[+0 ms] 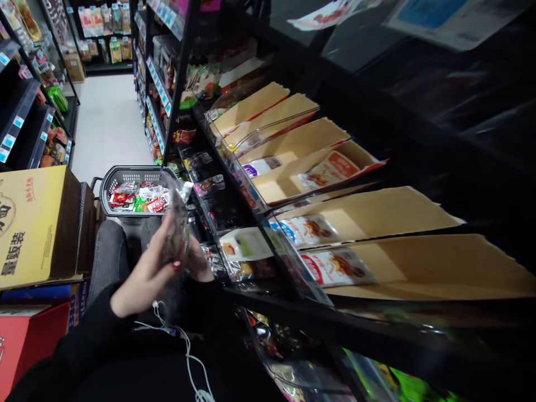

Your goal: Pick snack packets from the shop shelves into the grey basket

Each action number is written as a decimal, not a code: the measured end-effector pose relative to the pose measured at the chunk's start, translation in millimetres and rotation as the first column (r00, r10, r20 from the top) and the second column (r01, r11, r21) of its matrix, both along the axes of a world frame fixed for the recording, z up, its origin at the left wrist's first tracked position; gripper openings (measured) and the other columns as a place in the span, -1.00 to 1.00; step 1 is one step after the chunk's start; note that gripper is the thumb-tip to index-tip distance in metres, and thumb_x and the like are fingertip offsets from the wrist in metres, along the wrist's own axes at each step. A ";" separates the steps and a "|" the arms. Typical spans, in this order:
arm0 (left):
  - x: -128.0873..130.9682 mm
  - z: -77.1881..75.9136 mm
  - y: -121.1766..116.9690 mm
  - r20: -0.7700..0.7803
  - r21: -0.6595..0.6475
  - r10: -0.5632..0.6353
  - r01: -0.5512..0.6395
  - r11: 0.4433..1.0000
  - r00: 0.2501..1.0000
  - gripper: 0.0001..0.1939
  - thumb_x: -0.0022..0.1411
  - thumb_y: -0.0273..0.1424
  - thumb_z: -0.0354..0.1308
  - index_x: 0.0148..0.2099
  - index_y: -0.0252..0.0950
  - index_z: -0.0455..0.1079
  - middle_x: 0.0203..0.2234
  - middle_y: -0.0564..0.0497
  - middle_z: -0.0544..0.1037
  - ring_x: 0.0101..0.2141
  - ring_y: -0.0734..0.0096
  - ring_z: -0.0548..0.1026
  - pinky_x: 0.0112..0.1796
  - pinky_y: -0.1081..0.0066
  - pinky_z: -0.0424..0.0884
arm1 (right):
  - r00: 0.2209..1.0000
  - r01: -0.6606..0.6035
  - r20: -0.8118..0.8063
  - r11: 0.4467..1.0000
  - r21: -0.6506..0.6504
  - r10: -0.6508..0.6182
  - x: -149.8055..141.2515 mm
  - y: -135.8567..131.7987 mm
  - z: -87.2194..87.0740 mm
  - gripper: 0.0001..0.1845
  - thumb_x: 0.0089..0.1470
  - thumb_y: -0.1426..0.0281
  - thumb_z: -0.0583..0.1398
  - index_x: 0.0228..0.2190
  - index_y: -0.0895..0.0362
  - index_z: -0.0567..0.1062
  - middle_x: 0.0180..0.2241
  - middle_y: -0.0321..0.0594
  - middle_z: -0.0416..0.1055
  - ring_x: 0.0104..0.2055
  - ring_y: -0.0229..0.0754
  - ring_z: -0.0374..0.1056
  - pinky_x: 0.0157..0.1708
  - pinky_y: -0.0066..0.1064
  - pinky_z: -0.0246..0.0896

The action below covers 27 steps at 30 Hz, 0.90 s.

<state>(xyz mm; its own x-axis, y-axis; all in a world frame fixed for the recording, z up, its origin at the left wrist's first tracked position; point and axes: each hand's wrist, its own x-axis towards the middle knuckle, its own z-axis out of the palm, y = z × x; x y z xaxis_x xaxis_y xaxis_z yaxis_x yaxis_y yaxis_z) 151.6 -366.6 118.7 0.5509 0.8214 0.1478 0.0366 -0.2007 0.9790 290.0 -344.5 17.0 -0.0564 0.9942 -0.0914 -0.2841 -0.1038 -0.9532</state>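
My left hand [144, 276] grips a clear, dark-toned plastic packet [180, 220], its thumb with a red nail lying across the near side. What the packet contains is too blurred to make out. Behind the packet, against the shelf side, is my right hand [197, 261]; its fingers are mostly hidden, and I cannot tell how they are set. Just beyond both hands stands a black shopping basket [109, 207] holding several red, white and green snack packets [146, 198].
Open cardboard display boxes [377, 215] with a few snack packets line the shelf on my right. A large yellow carton [37, 223] and a red box [37, 346] stand on my left. Ahead runs a pale aisle floor [104, 117] between shelves. A white cord [190, 354] hangs over my lap.
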 end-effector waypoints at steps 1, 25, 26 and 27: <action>-11.1 -2.9 7.5 0.063 -0.100 0.005 0.002 0.995 0.998 -0.28 0.22 -0.45 0.01 0.35 -0.14 -0.21 0.31 -0.01 -0.17 0.28 0.24 -0.17 0.23 0.20 -0.16 | 0.999 0.010 -0.050 0.999 -0.031 -0.012 5.9 3.2 0.7 -0.52 0.00 -0.01 0.07 -0.19 0.07 0.40 -0.31 -0.16 0.42 -0.13 -0.07 0.36 -0.22 -0.19 0.33; -138.3 -236.7 -21.2 -0.759 0.438 0.612 -0.523 0.732 0.221 -0.25 0.26 -0.10 -0.13 0.30 -0.56 -0.12 0.21 -0.45 0.05 0.25 -0.03 -0.05 0.11 -0.07 0.07 | 0.994 0.113 0.064 0.875 -0.470 -0.094 -37.3 150.3 -125.0 -0.67 -0.09 0.25 0.23 -0.30 0.21 0.40 -0.35 -0.16 0.45 -0.24 -0.16 0.38 -0.21 -0.36 0.28; -136.4 -239.3 -22.4 -0.750 0.459 0.625 -0.511 0.727 0.215 -0.25 0.27 -0.11 -0.13 0.30 -0.57 -0.13 0.21 -0.45 0.05 0.24 0.01 -0.02 0.11 -0.01 0.11 | 0.994 0.098 0.089 0.873 -0.477 -0.063 -41.7 172.3 -126.8 -0.69 -0.03 0.25 0.20 -0.28 0.22 0.40 -0.37 -0.16 0.45 -0.25 -0.17 0.38 -0.23 -0.35 0.28; -134.5 -240.1 -22.3 -0.744 0.475 0.635 -0.505 0.721 0.208 -0.25 0.27 -0.12 -0.12 0.30 -0.57 -0.13 0.20 -0.45 0.06 0.23 0.03 0.02 0.11 0.03 0.15 | 0.992 0.089 0.119 0.867 -0.490 -0.034 -44.4 191.1 -129.0 -0.69 0.03 0.25 0.16 -0.27 0.23 0.40 -0.39 -0.15 0.44 -0.28 -0.17 0.38 -0.26 -0.34 0.29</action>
